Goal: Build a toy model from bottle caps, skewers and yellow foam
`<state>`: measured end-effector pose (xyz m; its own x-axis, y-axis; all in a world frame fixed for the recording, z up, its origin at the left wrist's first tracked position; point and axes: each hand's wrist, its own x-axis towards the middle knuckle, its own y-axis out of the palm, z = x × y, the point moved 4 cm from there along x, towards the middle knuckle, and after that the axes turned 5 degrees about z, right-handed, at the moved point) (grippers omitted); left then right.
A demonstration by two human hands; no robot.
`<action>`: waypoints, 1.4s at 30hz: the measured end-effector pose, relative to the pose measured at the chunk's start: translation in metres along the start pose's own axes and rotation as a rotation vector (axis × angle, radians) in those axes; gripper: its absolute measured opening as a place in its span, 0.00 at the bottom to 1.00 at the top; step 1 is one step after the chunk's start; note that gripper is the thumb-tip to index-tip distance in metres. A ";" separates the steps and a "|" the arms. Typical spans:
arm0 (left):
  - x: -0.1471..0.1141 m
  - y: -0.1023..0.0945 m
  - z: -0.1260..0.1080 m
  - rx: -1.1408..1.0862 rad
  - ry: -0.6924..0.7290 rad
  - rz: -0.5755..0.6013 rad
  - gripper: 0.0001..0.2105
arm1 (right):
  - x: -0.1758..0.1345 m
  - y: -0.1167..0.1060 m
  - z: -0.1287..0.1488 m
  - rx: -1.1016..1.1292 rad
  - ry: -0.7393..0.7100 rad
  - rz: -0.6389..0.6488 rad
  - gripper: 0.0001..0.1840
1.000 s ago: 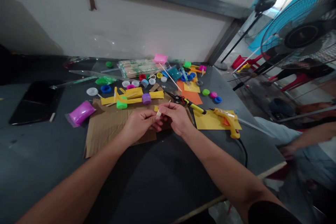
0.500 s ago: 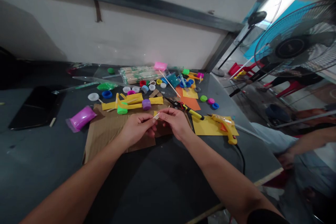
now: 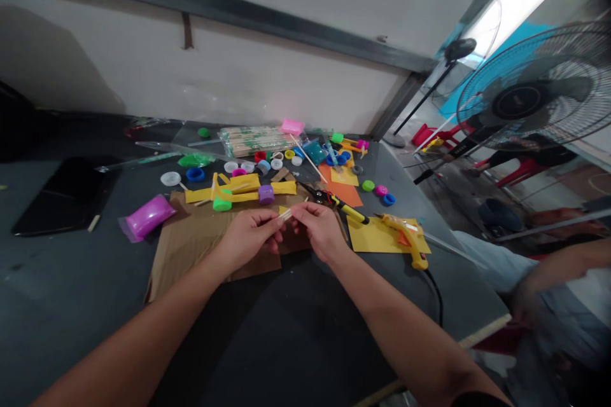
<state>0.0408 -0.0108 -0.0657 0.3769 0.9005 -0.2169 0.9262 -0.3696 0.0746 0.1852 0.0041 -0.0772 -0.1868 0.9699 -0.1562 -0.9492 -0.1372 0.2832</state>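
Note:
Between my two hands are short wooden sticks [image 3: 285, 215], pinched close together over the cardboard sheet [image 3: 191, 248]. My left hand [image 3: 254, 233] is closed on their left end, thumb on top. The fingers of my right hand [image 3: 319, 227] are closed at the right end; how many sticks there are I cannot make out. Just beyond my right hand lie pliers with yellow-and-black handles [image 3: 351, 208]. Past the left hand is a folded yellow paper piece [image 3: 243, 187] with a green cap [image 3: 222, 201] and a purple cap [image 3: 266, 194] on it.
A yellow hot glue gun [image 3: 405, 238] rests on yellow paper [image 3: 365, 236] at right. Several bottle caps [image 3: 195, 175], a pack of sticks [image 3: 258, 141] and a purple clay packet [image 3: 150, 217] lie about. A phone [image 3: 62, 197] is at left. A seated person [image 3: 548, 286] and a fan [image 3: 520, 100] are right.
My right hand has shifted slightly, and a bit more of the sticks shows between the hands. The view has tilted a little. Things on the table stay in place.

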 end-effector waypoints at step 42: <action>0.001 -0.002 0.003 0.087 0.065 0.061 0.14 | -0.006 0.006 0.004 0.096 0.025 -0.001 0.11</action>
<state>0.0398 -0.0098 -0.0687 0.4355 0.8875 -0.1507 0.8978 -0.4405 0.0002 0.1818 -0.0013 -0.0714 -0.1933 0.9644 -0.1802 -0.9210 -0.1151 0.3721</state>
